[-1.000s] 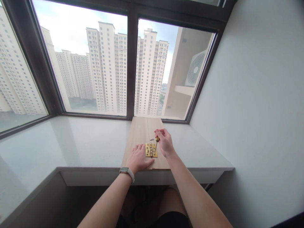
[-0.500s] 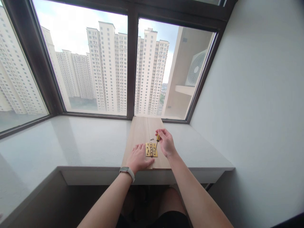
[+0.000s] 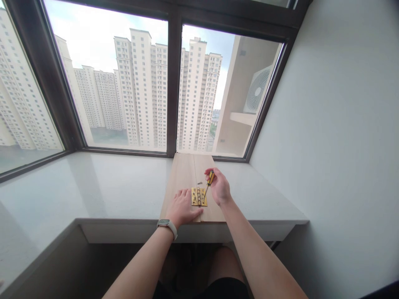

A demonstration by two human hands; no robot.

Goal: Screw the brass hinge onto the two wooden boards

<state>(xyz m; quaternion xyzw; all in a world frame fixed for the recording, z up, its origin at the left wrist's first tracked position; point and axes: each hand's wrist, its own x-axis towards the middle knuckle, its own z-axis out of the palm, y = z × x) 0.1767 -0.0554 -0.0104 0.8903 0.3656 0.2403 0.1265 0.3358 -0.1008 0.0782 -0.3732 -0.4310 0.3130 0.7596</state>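
Note:
A brass hinge lies across the seam of two light wooden boards on the white sill. My left hand rests flat on the left board, fingertips against the hinge's left edge, fingers spread. My right hand is closed around a small screwdriver with a yellow and black handle. The tool is tilted, its tip down on the hinge's right leaf. Small loose screws lie on the board just beyond the hinge.
The white windowsill runs left and right of the boards, with a large dark-framed window behind. A white wall closes the right side. My knees show below the sill's front edge.
My right hand has shifted slightly right and turned, so more of the screwdriver's handle shows above my fingers. My left hand has stayed in place.

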